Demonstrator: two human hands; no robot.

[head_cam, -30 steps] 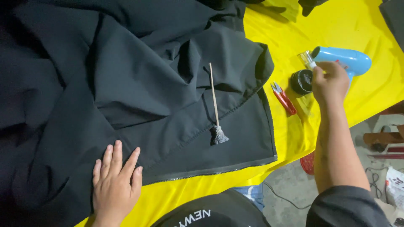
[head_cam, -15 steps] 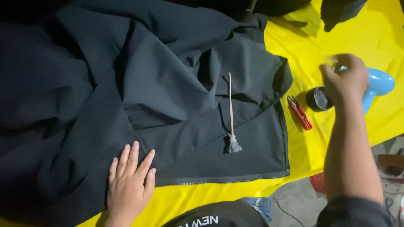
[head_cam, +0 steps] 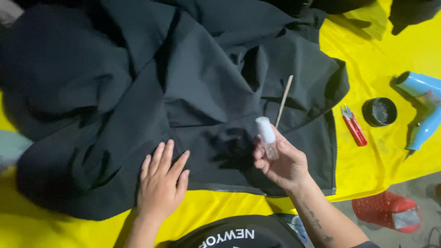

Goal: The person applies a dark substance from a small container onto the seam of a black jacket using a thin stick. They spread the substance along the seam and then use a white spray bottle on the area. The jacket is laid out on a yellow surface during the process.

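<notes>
Hands: left hand [head_cam: 161,183] flat, open on black garment [head_cam: 183,92] | right hand [head_cam: 281,161] grips small clear bottle [head_cam: 267,136], contents unclear

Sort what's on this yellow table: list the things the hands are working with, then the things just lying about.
In use: black garment, pressed flat by the left hand; small clear bottle with white cap, held in the right hand.

Lying about: wooden stick, red snips, black round pot, blue hair dryer, red basket.

Left hand [head_cam: 161,183] lies flat, fingers spread; right hand [head_cam: 281,161] is raised, its grip curled closed.
</notes>
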